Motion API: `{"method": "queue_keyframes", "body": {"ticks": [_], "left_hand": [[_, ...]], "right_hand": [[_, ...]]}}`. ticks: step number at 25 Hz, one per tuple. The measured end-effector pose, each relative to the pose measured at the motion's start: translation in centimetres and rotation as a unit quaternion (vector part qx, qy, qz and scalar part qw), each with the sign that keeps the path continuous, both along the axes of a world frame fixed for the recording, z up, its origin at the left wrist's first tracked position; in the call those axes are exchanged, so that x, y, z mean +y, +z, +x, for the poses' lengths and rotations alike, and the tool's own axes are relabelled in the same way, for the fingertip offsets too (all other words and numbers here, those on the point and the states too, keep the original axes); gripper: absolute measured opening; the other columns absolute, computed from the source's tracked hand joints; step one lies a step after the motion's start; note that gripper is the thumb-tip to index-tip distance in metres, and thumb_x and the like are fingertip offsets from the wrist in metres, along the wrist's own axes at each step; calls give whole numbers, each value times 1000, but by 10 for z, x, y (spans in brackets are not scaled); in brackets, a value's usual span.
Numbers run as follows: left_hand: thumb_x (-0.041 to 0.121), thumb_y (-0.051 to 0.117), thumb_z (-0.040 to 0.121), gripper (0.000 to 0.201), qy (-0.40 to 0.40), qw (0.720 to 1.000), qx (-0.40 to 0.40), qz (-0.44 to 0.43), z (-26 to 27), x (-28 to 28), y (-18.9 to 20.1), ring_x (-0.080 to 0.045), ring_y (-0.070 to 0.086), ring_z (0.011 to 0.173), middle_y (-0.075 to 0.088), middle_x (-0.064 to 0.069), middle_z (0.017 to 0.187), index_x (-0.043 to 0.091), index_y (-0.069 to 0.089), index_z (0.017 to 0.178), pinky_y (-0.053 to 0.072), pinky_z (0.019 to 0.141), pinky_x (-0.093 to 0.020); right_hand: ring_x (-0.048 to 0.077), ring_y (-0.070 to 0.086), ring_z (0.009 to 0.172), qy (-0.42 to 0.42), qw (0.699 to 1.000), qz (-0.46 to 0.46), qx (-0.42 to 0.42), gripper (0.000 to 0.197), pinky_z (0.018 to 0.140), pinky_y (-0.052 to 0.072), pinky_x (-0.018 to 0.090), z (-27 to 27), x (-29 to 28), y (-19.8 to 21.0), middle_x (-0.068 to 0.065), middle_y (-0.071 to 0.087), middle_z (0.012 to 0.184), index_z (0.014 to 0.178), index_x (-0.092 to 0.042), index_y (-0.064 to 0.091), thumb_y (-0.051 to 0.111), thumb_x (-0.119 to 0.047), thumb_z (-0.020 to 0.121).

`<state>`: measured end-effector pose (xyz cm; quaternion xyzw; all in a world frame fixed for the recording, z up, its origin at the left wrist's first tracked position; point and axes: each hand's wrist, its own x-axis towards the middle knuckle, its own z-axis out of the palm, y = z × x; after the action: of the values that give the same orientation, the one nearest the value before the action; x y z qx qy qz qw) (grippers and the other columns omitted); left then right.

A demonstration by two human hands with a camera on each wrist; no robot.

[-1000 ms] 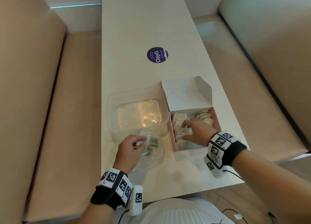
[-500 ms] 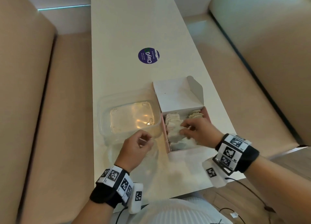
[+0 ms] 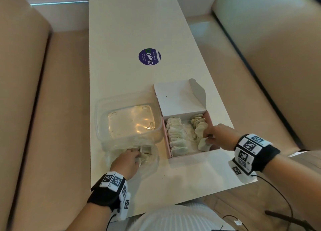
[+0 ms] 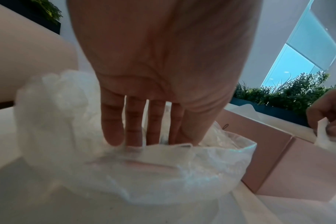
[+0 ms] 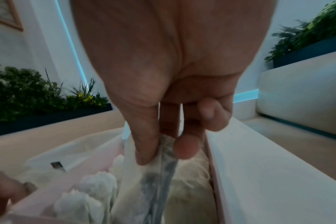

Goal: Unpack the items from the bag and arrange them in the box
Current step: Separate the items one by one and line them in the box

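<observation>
A pink box (image 3: 165,140) with its white lid (image 3: 177,98) folded back holds two rows of tea bags (image 3: 175,135). My right hand (image 3: 207,137) is at the near end of the right row and pinches a tea bag (image 3: 202,143) between thumb and fingers; the right wrist view shows that tea bag (image 5: 157,181) hanging from the pinch (image 5: 163,154). Left of the box lies a crumpled clear plastic bag (image 3: 152,163) with a few tea bags (image 3: 146,155) inside. My left hand (image 3: 139,155) reaches into the bag (image 4: 67,136) with straight fingers (image 4: 113,128), their tips hidden by the film.
A clear plastic container (image 3: 104,119) stands just behind the bag and touches the box's left side. A round purple sticker (image 3: 149,57) is farther back on the white table (image 3: 121,39). Beige benches run along both sides, and the table's near edge is close to my wrists.
My right hand moved from the left row to the right side of the box with a tea bag. My left hand dropped from above the bag down into it.
</observation>
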<state>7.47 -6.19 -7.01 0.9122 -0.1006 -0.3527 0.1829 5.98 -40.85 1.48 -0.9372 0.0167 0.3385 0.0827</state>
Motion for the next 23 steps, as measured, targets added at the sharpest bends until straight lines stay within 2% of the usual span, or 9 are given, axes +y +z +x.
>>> {"method": "queue_keyframes", "body": {"ticks": [2, 6, 9, 11, 13, 16, 19, 21, 23], "left_hand": [[30, 46, 94, 36, -13, 1000, 3, 20, 2, -2, -5, -20, 54, 113, 53, 0, 128, 33, 50, 129, 47, 95, -38], [30, 57, 88, 48, -9, 1000, -10, 20, 6, -6, -7, -22, 55, 110, 54, -3, 124, 35, 40, 133, 50, 92, -39], [40, 62, 85, 54, 2, 1000, -14, 27, 8, -13, -5, -23, 54, 114, 54, -1, 126, 35, 39, 134, 48, 92, -39], [49, 62, 82, 55, 4, 999, -23, 31, 9, -19, -2, -23, 56, 113, 57, 3, 123, 36, 42, 131, 47, 86, -34], [51, 62, 82, 50, -9, 998, -37, 41, 11, -26, 0, -22, 59, 108, 61, 5, 118, 35, 46, 127, 47, 80, -31], [38, 64, 83, 38, -5, 999, -38, 36, 14, -32, -4, -24, 59, 105, 63, 1, 115, 28, 54, 119, 50, 84, -35], [27, 62, 86, 23, 3, 999, -49, 22, 14, -33, -7, -26, 57, 106, 63, -8, 114, 14, 63, 105, 47, 87, -33], [28, 61, 89, 23, 16, 998, -60, 7, 11, -32, -6, -28, 55, 106, 60, -12, 113, 6, 65, 96, 42, 89, -32], [27, 61, 90, 24, 30, 997, -68, -15, 8, -29, -4, -28, 53, 106, 57, -13, 111, 4, 64, 88, 40, 91, -31]], "right_hand": [[24, 54, 81, 24, 999, -30, 27, 18, 70, 41, 28, 5, 6, -8, 3, 57, 90, 104, -24, 61, 51, -23, 89], [25, 60, 91, 74, 992, -92, 38, 23, 71, 44, 28, 7, 6, -20, 1, 62, 103, 106, -31, 63, 52, -21, 89], [23, 61, 91, 119, 984, -127, 32, 20, 74, 50, 31, 5, 8, -24, -2, 63, 102, 103, -29, 66, 55, -22, 88], [25, 63, 91, 136, 978, -151, 44, 23, 74, 50, 31, 1, 13, -27, 0, 64, 101, 103, -23, 66, 52, -15, 88], [27, 65, 92, 148, 973, -173, 49, 26, 71, 48, 31, -2, 18, -30, 2, 65, 102, 104, -18, 65, 48, -8, 87], [23, 64, 89, 117, 980, -160, 35, 23, 69, 49, 29, -3, 17, -30, 0, 65, 101, 104, -20, 64, 50, -13, 87], [22, 60, 85, 55, 991, -113, 35, 18, 65, 44, 28, -3, 5, -27, -1, 60, 99, 103, -25, 57, 54, -25, 85], [22, 60, 81, -3, 997, -82, 9, 13, 66, 48, 29, -3, -5, -24, -3, 60, 93, 91, -33, 52, 56, -27, 80], [21, 61, 73, -62, 996, -56, -34, 15, 66, 53, 34, -7, -17, -23, -7, 59, 78, 76, -35, 44, 56, -24, 77]]}}
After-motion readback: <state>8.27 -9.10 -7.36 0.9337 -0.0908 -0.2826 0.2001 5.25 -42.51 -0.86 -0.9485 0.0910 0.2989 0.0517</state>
